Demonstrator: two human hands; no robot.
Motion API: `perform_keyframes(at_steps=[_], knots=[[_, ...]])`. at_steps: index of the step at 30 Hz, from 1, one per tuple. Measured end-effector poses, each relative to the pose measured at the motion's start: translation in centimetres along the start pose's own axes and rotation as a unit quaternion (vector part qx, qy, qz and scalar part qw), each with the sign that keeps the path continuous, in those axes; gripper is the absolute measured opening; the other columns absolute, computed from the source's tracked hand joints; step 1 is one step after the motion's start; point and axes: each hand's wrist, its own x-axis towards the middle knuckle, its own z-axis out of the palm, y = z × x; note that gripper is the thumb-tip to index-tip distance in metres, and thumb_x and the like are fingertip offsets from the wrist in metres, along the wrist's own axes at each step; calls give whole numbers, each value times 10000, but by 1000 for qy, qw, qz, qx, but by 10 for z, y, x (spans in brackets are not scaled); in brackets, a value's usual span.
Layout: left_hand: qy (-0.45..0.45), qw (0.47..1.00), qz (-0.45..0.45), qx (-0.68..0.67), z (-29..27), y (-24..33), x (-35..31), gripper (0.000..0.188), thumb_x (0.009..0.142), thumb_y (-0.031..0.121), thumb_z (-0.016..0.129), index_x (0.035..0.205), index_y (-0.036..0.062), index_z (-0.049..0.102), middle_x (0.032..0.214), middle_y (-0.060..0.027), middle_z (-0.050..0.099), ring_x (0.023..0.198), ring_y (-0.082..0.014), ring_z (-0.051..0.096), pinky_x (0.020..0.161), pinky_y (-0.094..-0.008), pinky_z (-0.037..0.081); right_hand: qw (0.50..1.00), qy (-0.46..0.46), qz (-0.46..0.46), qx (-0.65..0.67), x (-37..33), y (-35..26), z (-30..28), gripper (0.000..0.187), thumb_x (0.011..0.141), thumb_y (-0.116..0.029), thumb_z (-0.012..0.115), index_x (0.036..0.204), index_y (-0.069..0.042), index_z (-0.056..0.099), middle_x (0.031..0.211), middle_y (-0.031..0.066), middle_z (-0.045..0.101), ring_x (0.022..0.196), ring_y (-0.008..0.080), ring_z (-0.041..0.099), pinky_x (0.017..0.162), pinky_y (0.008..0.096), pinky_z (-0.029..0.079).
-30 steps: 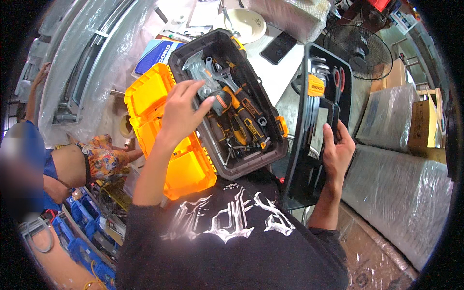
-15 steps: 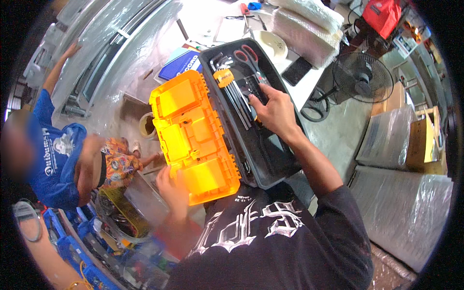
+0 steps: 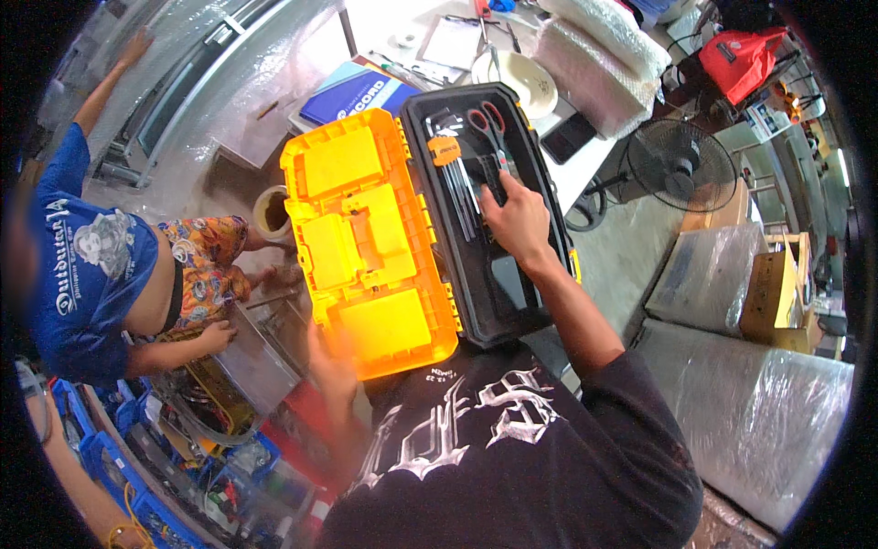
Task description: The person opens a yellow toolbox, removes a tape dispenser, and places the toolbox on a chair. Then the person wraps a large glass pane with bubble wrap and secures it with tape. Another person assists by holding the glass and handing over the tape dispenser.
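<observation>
Apparently gripping black tray (image 3: pixel 501 311), seated in toolbox (image 3: pixel 457 94) at one o'clock, with curled fingers of right hand (image 3: pixel 518 217); at eight, near yellow lid (image 3: pixel 343 242), with left hand (image 3: pixel 331 368) too blurred to judge finger spread; could spill scissors (image 3: pixel 495 137) through uneven tilting

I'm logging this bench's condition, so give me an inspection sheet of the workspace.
Surface: white tabletop, partly covered.
Things in hand: black plastic toolbox, hinged yellow plastic lid open; black plastic tray inside holds long steel hex keys in a yellow holder, plus red-and-black-handled scissors.
Clutter: blue-covered book, round cream bowl, black rectangular phone, clear bubble-wrapped package.
Hands: right hand on the tray's handle; left hand blurred beside the lid, contact unclear.
Cables: thin yellow cord, lower left; type unclear.
Surroundings: round black wire-caged fan, red bag and plastic-wrapped boxes, right; blue-shirted person, left.
</observation>
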Motion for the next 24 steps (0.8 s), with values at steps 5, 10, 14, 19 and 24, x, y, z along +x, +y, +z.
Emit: perform_keyframes(at_steps=[5, 10, 14, 19, 24], knots=[[5, 988, 57, -142, -8, 9, -7, 590, 989, 34, 588, 1521, -18, 337, 1366, -177, 572, 1218, -232, 585, 1040, -361, 464, 999, 29, -26, -27, 0, 5, 7, 422, 918, -347, 675, 1203, -36, 684, 886, 253, 726, 847, 436, 714, 753, 524, 561], [-4, 980, 110, -163, -25, 42, -17, 682, 959, 187, 643, 1526, -41, 341, 1389, -206, 549, 1211, -284, 601, 1037, -405, 484, 994, 79, -74, -2, 1, 9, 8, 439, 920, -368, 678, 1189, -22, 696, 870, 240, 729, 812, 445, 709, 734, 531, 564], [-44, 952, 120, -277, -24, 94, -30, 821, 967, 420, 626, 1543, -75, 316, 1402, -248, 534, 1214, -325, 599, 1043, -440, 490, 993, -15, -49, 105, 4, 15, -21, 532, 928, -441, 694, 1232, -6, 684, 963, 266, 724, 901, 396, 718, 798, 464, 558], [-132, 941, 287, -124, 1, 157, -41, 675, 950, 458, 636, 1394, -43, 549, 1292, -174, 507, 1173, -298, 532, 1047, -427, 451, 956, 85, 12, 282, 5, 39, -74, 349, 1029, -271, 651, 1233, 11, 684, 889, 15, 678, 693, 84, 583, 653, 250, 486], [-299, 847, 439, -21, 40, 186, -24, 864, 842, 552, 735, 1427, -52, 538, 1380, -231, 512, 1202, -346, 527, 1039, -430, 444, 911, 88, 66, 396, -9, 84, -111, 389, 1073, -333, 558, 1189, 16, 687, 833, 49, 677, 698, 110, 627, 600, 248, 468]])
